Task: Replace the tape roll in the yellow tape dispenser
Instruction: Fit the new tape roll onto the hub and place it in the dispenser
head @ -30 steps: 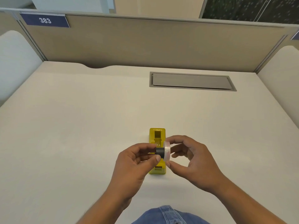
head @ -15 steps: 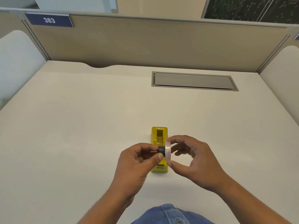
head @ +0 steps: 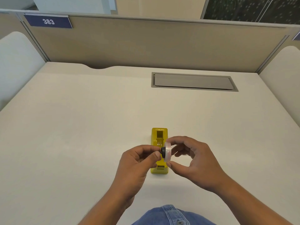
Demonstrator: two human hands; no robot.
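My right hand (head: 193, 161) pinches the clear, edge-on tape roll (head: 167, 151); my left hand (head: 138, 161) pinches the black plastic hub (head: 163, 150) at its nine o'clock face. The hub's axis runs three-to-nine, crosswise above the yellow plastic tape dispenser (head: 159, 135) lying twelve-to-six on the desk.

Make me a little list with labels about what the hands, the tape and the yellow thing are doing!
left hand: left hand pinches the black core at its fingertips
right hand: right hand holds the clear tape roll by its rim, thumb below, finger on top
core and roll: core partly inside the roll's hole
yellow tape dispenser: yellow tape dispenser sits on the white desk, below the hands, with no roll in its visible slot
desk panel: grey lid at the far side, shut
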